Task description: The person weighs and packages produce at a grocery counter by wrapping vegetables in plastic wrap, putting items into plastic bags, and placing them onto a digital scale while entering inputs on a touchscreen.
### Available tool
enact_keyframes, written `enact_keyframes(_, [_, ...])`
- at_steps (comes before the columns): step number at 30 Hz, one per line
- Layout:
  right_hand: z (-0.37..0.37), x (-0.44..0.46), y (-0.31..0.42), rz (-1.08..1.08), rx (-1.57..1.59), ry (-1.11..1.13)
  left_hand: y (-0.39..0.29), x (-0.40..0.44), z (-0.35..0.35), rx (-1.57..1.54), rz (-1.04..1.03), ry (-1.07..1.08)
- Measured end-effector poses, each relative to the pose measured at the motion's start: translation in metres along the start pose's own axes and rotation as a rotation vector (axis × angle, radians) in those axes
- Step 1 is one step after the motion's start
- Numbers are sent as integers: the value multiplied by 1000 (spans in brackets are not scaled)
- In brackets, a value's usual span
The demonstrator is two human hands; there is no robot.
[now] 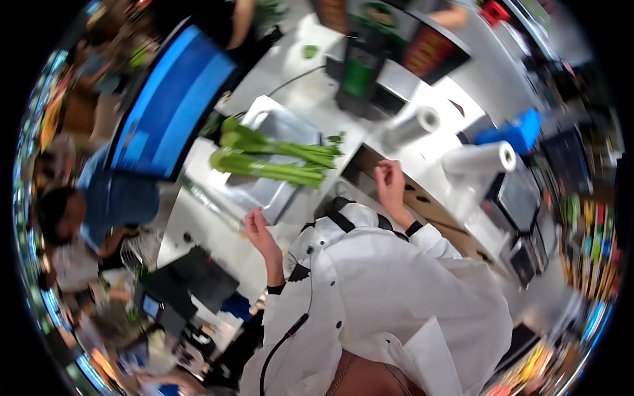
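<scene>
Two bunches of celery (271,164), pale green and side by side, lie across a shallow silver metal tray (281,206) on the white counter. My left hand (259,231) is in the air by the tray's near left corner, fingers stretched and holding nothing. Over the brown-edged opening in the counter, to the right of the celery, my right hand (391,179) is raised with its fingers loosely bent and nothing visible in them. Neither hand touches the celery. Motion smears the picture a little.
Rolls of clear plastic bags (472,158) stand on the right counter. A large blue screen (172,99) leans in from the left, near a person in a blue shirt (119,198). Dark equipment with a green panel (360,72) stands at the back.
</scene>
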State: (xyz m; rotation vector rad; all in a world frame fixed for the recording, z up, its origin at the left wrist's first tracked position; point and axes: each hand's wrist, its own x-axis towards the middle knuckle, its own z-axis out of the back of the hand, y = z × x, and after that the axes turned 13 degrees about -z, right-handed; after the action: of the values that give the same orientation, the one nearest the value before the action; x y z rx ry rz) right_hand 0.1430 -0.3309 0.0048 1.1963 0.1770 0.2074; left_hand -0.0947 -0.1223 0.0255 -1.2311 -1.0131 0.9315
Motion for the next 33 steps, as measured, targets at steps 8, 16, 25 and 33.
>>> enact_keyframes(8, [71, 95, -92, -76, -131, -232, -17, 18, -110, -127, 44, 540])
enact_keyframes(16, [34, 145, -107, -65, 173, -198, -26, -2, -163, -31, -64, 842])
enact_keyframes(25, [48, 145, -98, -134, 158, -27, -21, -16, -147, -145, 11, 678])
enact_keyframes(33, [68, 138, -64, -106, 163, 83, -26, -16, -137, -229, 74, 664])
